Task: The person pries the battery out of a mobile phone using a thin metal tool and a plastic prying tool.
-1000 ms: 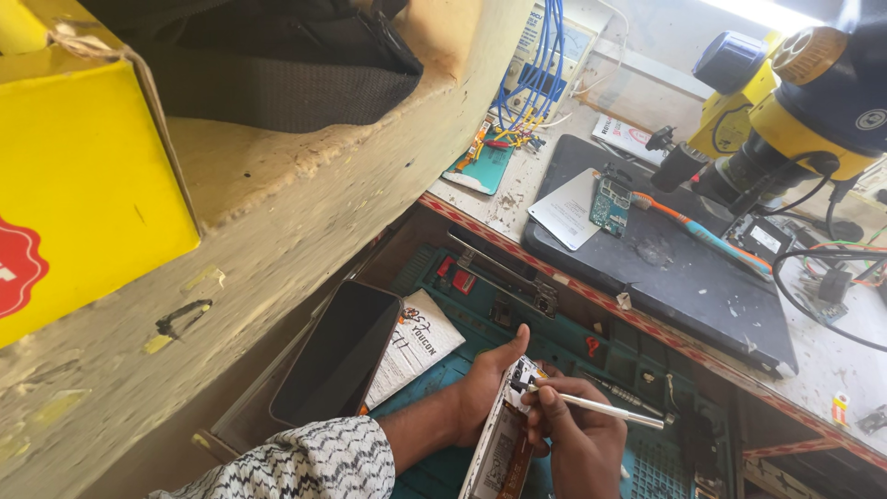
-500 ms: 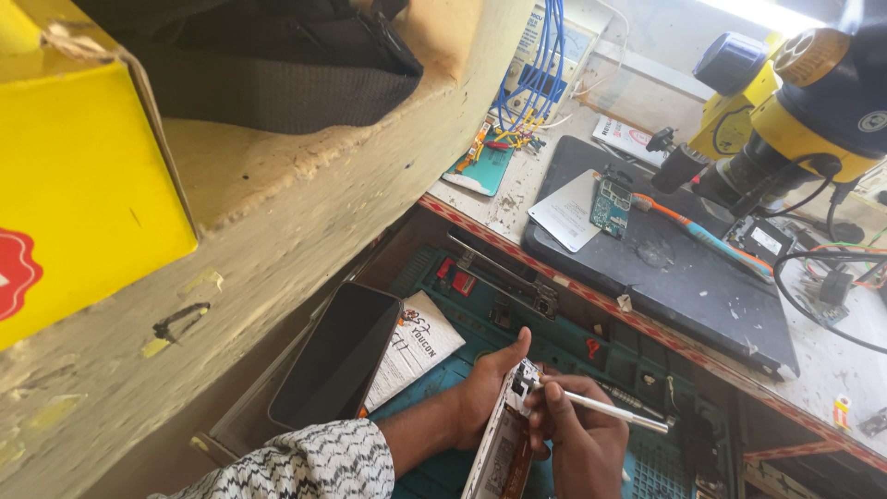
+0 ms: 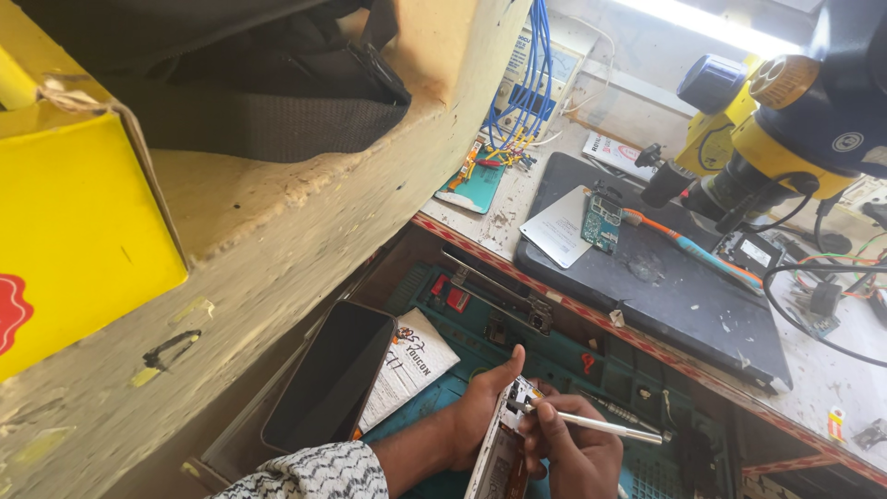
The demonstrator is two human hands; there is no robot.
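At the bottom of the head view my left hand grips an opened phone body from the left, thumb up along its edge. My right hand pinches a thin silver tool like a pen, its tip resting on the top end of the phone. Both hands hover over a teal work mat in a recessed tray. My patterned sleeve shows at the bottom edge.
A black phone and a white paper card lie left of my hands. A dark pad holds a small green circuit board and an orange-handled brush. A yellow-black microscope stands right; a yellow box left.
The silver tool's tip has shifted slightly along the phone's top end. My left hand keeps the same grip.
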